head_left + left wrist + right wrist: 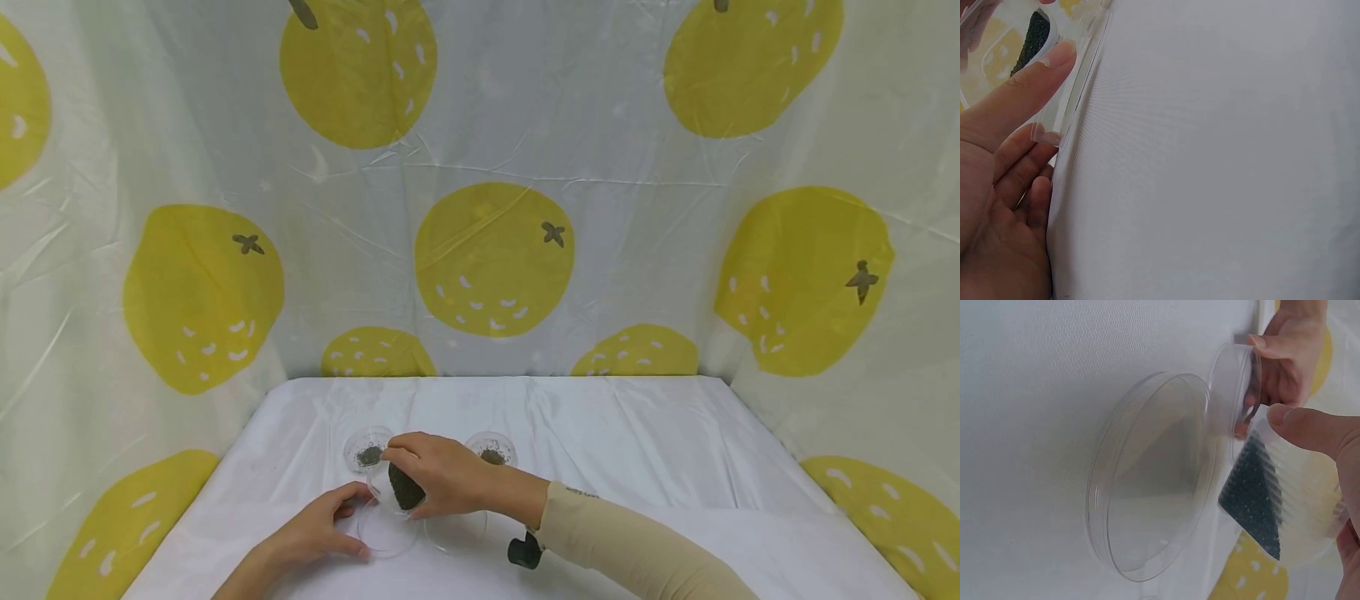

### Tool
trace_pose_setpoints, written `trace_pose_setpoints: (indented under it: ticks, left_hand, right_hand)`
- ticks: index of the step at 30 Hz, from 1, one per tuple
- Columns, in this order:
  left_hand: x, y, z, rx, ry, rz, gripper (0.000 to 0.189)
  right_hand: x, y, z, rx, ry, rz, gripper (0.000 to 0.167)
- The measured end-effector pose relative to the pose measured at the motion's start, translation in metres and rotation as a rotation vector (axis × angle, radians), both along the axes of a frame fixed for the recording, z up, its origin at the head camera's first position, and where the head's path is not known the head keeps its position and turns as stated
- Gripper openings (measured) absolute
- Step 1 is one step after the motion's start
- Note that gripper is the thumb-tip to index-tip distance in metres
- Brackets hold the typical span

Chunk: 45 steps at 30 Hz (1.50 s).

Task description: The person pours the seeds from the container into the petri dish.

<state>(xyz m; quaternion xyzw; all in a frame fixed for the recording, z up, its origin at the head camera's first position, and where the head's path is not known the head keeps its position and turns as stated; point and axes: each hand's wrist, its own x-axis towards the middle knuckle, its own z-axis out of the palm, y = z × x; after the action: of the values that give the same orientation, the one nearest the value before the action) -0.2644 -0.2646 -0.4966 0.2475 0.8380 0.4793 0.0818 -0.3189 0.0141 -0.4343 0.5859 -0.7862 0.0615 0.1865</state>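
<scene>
My right hand [450,479] grips a transparent plastic cup [1307,494] with ribbed walls, tilted above the front left dish. Dark green granules [1254,494] lie banked against one side inside it. My left hand [315,525] holds the front left petri dish [390,546] at its side, thumb on the near edge and fingers round the far side. To the right of that dish stands another transparent petri dish [1154,487], under my right forearm and wrist. In the left wrist view, the thumb [1035,81] lies over the dish wall.
Two more petri dishes stand farther back, a left one [352,450] and a right one [507,443], each with a small dark heap inside. A white cloth [637,467] covers the table. Behind hangs a curtain [622,250] printed with yellow fruit.
</scene>
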Motion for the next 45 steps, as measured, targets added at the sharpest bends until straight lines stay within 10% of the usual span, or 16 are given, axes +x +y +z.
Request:
trace_pose_setpoints:
  ticks: [45]
  left_hand:
    - [0.004,0.003,0.005,-0.011,-0.056,0.027,0.082]
  right_hand:
    - [0.01,-0.005,0.007,0.09,0.155,0.023,0.094]
